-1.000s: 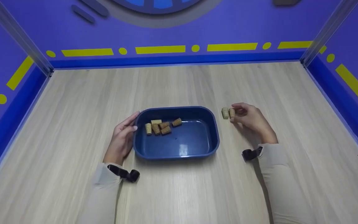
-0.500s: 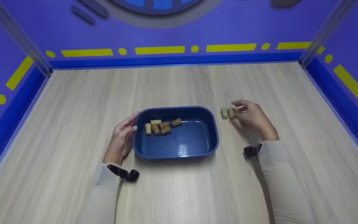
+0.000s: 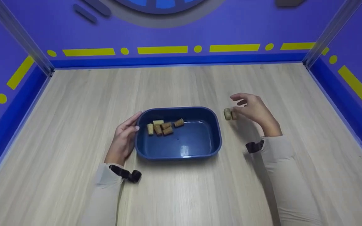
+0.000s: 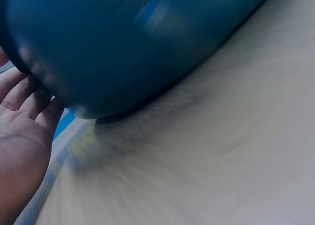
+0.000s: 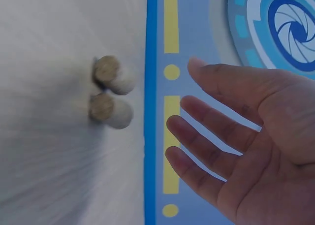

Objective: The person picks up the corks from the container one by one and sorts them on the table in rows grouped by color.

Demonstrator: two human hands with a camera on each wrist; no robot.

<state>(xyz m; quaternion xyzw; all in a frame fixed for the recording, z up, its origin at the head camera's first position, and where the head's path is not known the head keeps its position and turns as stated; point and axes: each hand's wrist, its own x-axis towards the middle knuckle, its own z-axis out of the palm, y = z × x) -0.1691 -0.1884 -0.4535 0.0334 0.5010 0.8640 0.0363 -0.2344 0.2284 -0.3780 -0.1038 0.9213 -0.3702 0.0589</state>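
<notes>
My left hand (image 3: 123,141) is at the left side of a dark blue plastic container (image 3: 138,150), thumb tip at the rim. In the left wrist view its fingers (image 4: 29,94) lie fairly straight along the container's outer wall. Several corks, some pale and some brown, lie in the container's left half, among them a brown cork (image 3: 179,122). To the right of the container, two corks lie side by side on the table, the left cork (image 3: 227,114) greenish. My right hand (image 3: 255,108) hovers over the other cork (image 5: 102,107), fingers spread and holding nothing; its thumb partly hides that cork in the head view.
The pale wood-grain table (image 3: 181,84) ends at a purple-blue back wall (image 3: 181,37) with yellow markings. Side walls stand at left and right. Each wrist carries a small black camera, such as the left camera (image 3: 134,176).
My right hand has come away from the right cork, lifting and shifting toward the back of the table. Both corks stay where they lay. The left hand and container have not moved.
</notes>
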